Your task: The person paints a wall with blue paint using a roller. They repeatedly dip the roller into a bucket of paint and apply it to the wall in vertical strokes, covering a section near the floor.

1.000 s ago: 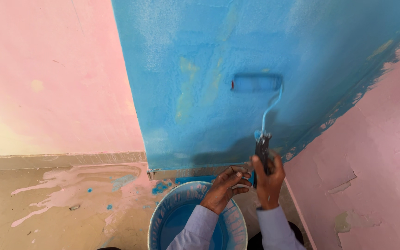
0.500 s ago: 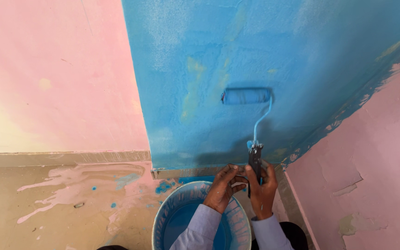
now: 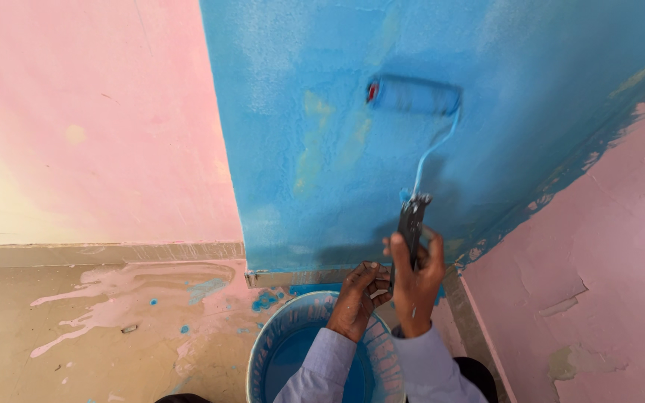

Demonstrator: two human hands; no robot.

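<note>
Blue wall [image 3: 315, 134]: plaster, upper centre, wet-looking blue coat, patchy, yellowish spots showing through, slight sheen.
Pink wall [image 3: 91, 127]: upper left, matt, smooth, faded to cream at the edge.
Right pink wall [image 3: 599, 254]: matt, paint cracked and flaking.
Roller sleeve [image 3: 416, 95]: fuzzy nap soaked in blue, thin metal frame coated in paint.
Handle [image 3: 410, 227]: dark plastic, paint-smeared.
Bucket [image 3: 304, 321]: plastic, rim streaked blue and white, glossy liquid inside.
Floor [image 3: 54, 351]: dull tan, rough, pink and blue spills.
Sleeves [image 3: 427, 373]: pale blue cloth.

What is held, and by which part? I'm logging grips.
A paint roller, by its dark handle: right hand wraps it, left hand at its base.
</note>
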